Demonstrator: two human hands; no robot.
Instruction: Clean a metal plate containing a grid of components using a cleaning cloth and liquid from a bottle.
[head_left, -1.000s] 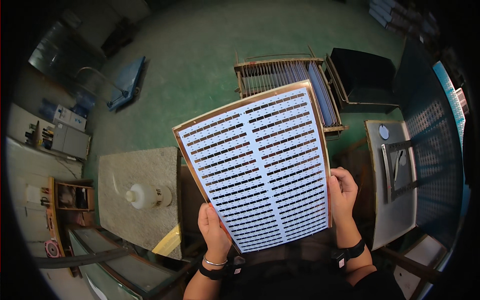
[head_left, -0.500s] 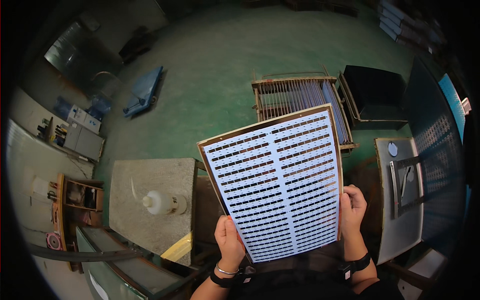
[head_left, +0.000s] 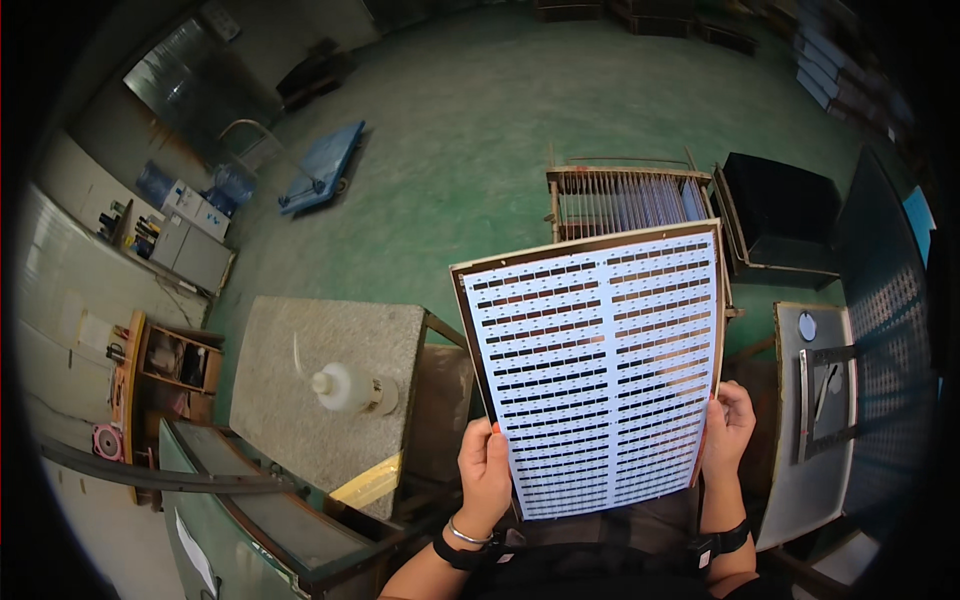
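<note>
A large rectangular panel with white printing and rows of small dark slots is held up in front of me, its lower end toward my body. My left hand is closed on its left edge near the lower corner, thumb on the face. On the opposite edge my right hand grips it at about the same height, fingers curled. Beyond the panel's top edge stands a slotted rack with several thin sheets upright in it; the panel hides its near part.
A grey-topped table on my left carries a white squeeze bottle. A black box-like unit stands beside the rack. On the right is a light worktop with a metal frame. A blue flat trolley stands farther off.
The whole scene has shifted rightward in view as my head turned a little left. Both hands keep their hold on the panel, which looks slightly more upright.
</note>
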